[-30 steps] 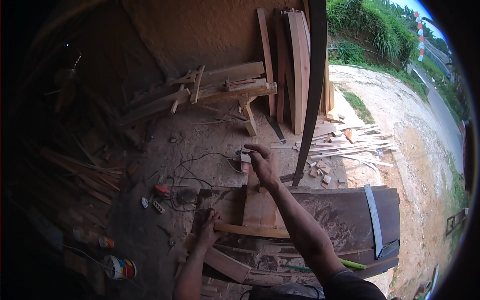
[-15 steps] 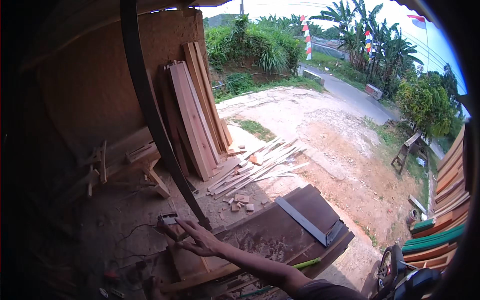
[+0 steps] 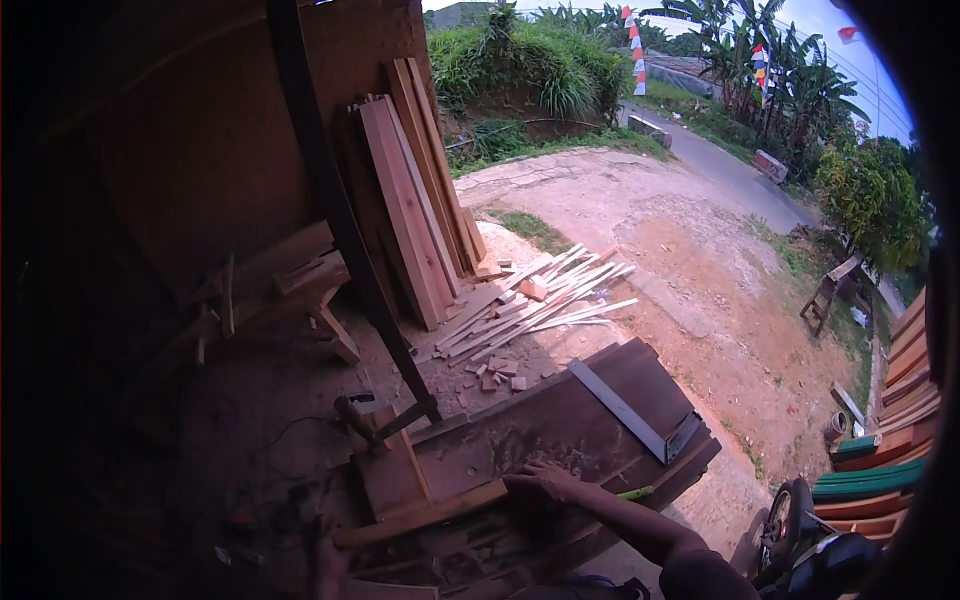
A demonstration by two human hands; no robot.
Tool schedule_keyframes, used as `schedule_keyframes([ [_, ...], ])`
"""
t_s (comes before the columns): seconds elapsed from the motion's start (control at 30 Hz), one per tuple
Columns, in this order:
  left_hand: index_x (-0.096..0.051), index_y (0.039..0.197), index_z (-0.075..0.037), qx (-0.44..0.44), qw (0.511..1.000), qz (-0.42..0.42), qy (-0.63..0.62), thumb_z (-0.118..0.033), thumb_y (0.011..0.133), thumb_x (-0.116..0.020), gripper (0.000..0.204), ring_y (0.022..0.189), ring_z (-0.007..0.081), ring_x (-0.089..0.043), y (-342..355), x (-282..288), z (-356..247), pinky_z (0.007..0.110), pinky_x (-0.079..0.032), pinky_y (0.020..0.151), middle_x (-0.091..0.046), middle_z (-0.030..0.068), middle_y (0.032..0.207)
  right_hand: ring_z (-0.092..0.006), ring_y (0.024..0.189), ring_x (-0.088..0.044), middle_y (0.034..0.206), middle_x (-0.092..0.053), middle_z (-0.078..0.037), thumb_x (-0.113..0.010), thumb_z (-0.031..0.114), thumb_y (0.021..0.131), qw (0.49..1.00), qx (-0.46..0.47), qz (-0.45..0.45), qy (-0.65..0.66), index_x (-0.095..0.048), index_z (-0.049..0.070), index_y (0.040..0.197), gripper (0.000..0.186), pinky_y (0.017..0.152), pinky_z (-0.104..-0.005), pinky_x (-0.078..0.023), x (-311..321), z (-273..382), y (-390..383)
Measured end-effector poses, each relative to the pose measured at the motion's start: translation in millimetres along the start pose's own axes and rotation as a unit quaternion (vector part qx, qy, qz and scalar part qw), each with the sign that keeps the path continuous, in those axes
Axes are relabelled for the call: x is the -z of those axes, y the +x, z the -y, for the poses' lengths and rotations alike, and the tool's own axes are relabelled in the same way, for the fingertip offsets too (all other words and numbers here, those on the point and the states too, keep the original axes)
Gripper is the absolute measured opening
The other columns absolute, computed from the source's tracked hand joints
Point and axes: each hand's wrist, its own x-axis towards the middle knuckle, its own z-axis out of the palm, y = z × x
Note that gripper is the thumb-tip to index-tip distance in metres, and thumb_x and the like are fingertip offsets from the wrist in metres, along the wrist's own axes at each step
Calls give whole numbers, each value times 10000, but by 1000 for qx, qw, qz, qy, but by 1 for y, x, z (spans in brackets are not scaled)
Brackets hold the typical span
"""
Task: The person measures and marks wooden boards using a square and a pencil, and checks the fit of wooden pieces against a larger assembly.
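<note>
Lying palm down at the near right end of a wooden strip [image 3: 425, 515], the right hand [image 3: 548, 482] has its fingers over or just beside that end, and whether they grip it I cannot tell. The left hand [image 3: 325, 550] is at the other end of the strip, deep in shadow, so I cannot tell whether it is wide, narrow or closed on the wood. The strip lies slantwise between the two hands, over the near part of a dark brown bench [image 3: 520, 425], with its left end lower in view than its right. A paler board [image 3: 403, 470] runs away from the strip toward the far edge of the bench.

A metal square [image 3: 615, 405] lies across the right part of the bench, and a green object [image 3: 636, 493], partly hidden, shows just beyond the right forearm. Past the bench, small wood blocks [image 3: 497, 378] lie on the ground near a loose pile of thin sticks [image 3: 550, 305]. Tall planks [image 3: 400, 200] lean upright beside a dark post [image 3: 335, 190]. At the lower right stands a motorbike [image 3: 840, 560], near green-painted boards [image 3: 860, 487]
</note>
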Motion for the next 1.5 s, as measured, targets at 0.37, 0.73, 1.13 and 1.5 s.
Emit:
schedule_keyframes([
  [0.37,-403,1515,-101,3,994,67,87,-178,782,-842,857,1492,366,-269,0,22,-33,421,-374,1152,-401,237,1536,-336,1232,-534,1308,-594,-94,-775,334,773,996,15,-91,18,-618,148,1304,583,1041,-472,-404,-1,14,35],
  [0.73,-549,1378,-94,13,996,53,68,-197,788,-822,658,1497,393,-243,-3,19,-36,438,-305,1199,-424,187,1535,-310,1319,-521,1348,-623,-95,-745,213,768,994,27,-104,30,-666,122,1220,468,1093,-446,-385,-5,19,37],
  [1.13,-607,1345,-129,28,997,29,59,-213,770,-845,628,1473,390,-308,-7,20,-38,432,-336,1177,-416,224,1533,-328,1303,-538,1308,-650,-105,-793,271,778,990,-21,-117,74,-691,106,1142,413,1094,-448,-386,-2,30,39],
  [1.5,-637,1284,-93,13,997,17,73,-232,762,-856,583,1410,408,-408,-4,19,-28,444,-405,1124,-474,296,1453,-313,1296,-546,1290,-662,-98,-802,263,765,989,-36,-125,72,-697,103,1131,414,1090,-446,-388,-4,31,40],
])
